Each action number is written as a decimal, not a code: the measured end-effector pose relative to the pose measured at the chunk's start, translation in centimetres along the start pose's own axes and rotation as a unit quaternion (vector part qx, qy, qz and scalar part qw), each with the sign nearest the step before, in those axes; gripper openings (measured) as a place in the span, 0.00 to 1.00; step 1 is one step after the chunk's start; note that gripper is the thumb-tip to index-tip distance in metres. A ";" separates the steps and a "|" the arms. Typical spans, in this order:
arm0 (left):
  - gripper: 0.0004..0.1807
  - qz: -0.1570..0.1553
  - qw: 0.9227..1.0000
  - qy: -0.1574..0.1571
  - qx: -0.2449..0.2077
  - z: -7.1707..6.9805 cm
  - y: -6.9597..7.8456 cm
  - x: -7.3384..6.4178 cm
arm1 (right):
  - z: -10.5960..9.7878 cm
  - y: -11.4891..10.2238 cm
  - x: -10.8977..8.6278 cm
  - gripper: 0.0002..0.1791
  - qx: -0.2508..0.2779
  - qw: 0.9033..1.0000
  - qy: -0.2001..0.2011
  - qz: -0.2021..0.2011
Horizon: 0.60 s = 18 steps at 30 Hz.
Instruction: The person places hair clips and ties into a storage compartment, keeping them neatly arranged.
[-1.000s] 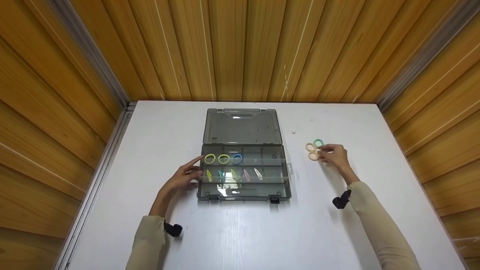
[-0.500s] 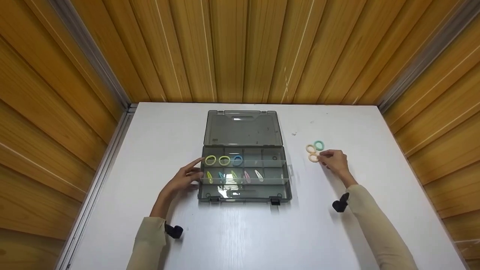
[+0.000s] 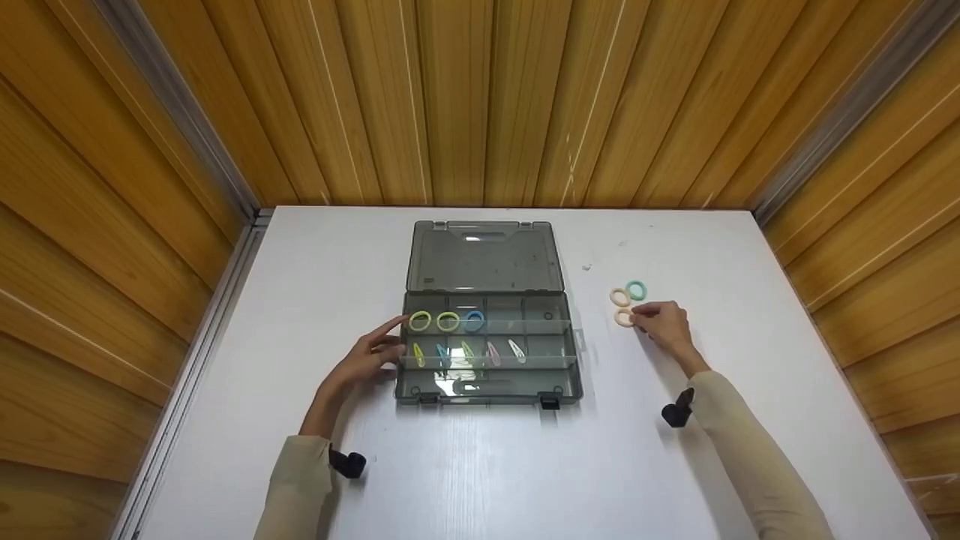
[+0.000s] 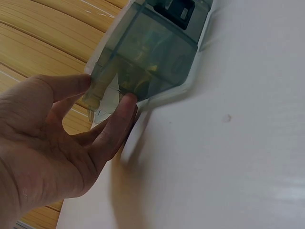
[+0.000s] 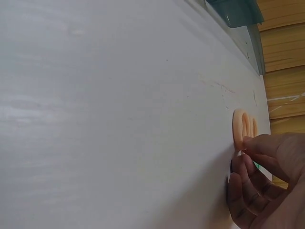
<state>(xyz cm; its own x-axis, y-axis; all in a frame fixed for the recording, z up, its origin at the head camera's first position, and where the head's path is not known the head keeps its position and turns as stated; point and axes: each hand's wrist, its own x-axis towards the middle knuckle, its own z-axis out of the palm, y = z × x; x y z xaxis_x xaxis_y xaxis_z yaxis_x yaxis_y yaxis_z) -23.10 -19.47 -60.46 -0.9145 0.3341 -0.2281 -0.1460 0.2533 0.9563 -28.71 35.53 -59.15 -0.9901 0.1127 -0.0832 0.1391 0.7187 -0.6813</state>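
My right hand (image 3: 664, 328) pinches a peach hair tie (image 5: 235, 128) between thumb and fingertips, low over the white table. Just beyond it in the head view lie a second peach hair tie (image 3: 613, 297) and a green one (image 3: 629, 289). A smoky, see-through compartment box (image 3: 551, 384) stands with its lid (image 3: 487, 262) laid back. Its back row holds two yellow hair ties (image 3: 411, 324) and a blue hair tie (image 3: 466, 322); the middle row holds several snap hair clips (image 3: 517, 351). My left hand (image 4: 57, 138) touches the box's left side with extended fingers.
Two black latches (image 3: 550, 403) stick out at the box's front edge. Wood-patterned panels (image 3: 480, 105) rise behind and beside the white table (image 3: 480, 472). A small clear scrap (image 3: 586, 267) lies right of the lid.
My right hand has shifted slightly toward the front, and the held peach hair tie has come apart from the other two. More of the green hair tie shows. My left hand stays at the box.
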 end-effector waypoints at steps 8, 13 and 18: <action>0.34 -0.008 1.000 0.010 0.006 0.1 0.1 -0.1 | 0.4 -0.2 -0.2 0.13 -0.014 1.000 0.008 -0.019; 0.34 -0.019 1.000 0.012 -0.002 0.1 0.2 0.0 | 0.6 -0.3 -0.3 0.12 -0.030 0.999 0.022 -0.023; 0.34 -0.013 1.000 0.011 0.001 0.2 0.3 -0.2 | 0.4 -0.5 -0.5 0.12 -0.018 0.999 0.021 -0.022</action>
<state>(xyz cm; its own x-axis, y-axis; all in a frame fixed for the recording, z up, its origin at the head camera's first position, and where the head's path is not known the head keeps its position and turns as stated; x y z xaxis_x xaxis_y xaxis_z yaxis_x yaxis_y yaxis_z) -22.92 -19.31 -60.19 -0.9184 0.3077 -0.2487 -0.1692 0.2628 0.9499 -28.24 34.82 -59.08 -0.9938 0.1086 -0.0218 0.0961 0.7473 -0.6575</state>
